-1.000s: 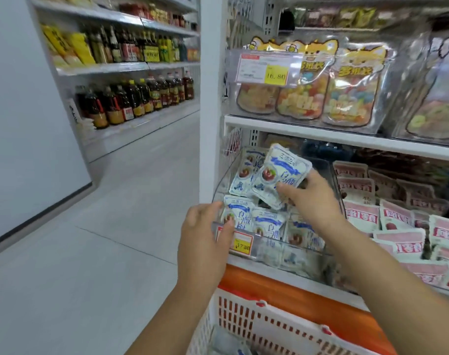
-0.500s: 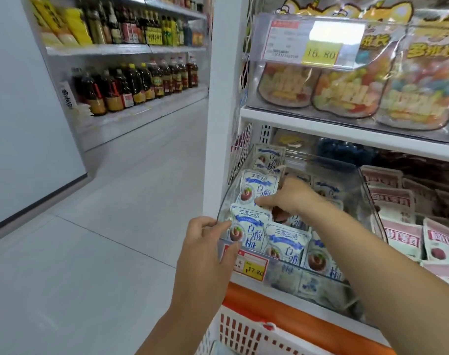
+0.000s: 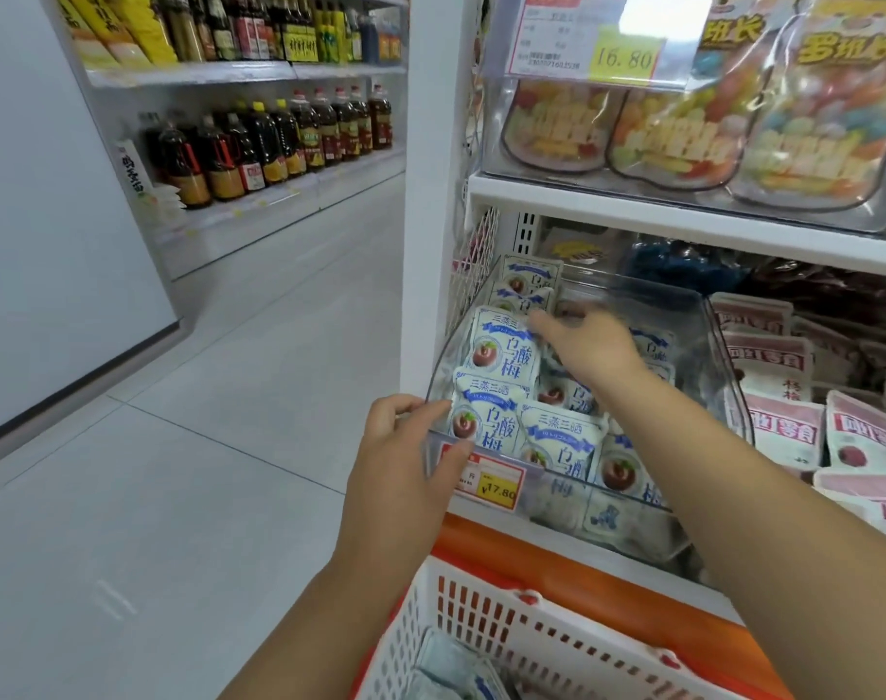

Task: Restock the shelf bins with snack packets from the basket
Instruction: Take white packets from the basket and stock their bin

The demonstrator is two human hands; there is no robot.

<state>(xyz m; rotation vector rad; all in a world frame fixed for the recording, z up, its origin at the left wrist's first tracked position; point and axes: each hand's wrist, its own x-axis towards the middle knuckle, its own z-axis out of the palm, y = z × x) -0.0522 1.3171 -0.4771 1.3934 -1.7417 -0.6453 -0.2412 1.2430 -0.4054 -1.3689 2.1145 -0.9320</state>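
Currently: snack packets (image 3: 501, 356), blue-white pouches, stacked along left side of clear shelf bin (image 3: 724, 376); more in basket (image 3: 532, 629) below | left hand (image 3: 400, 462) grips bin's front-left corner | right hand (image 3: 582, 346) flat on rear packets, holding nothing | handling: likely light, soft, slick film; pinch top seam.

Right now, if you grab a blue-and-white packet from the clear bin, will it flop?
Probably floppy: the packet looks like a puffy soft pouch that bulges and leans on its neighbours. Likely light, since many pile loosely in the bin. Its glossy skin might be slippery.
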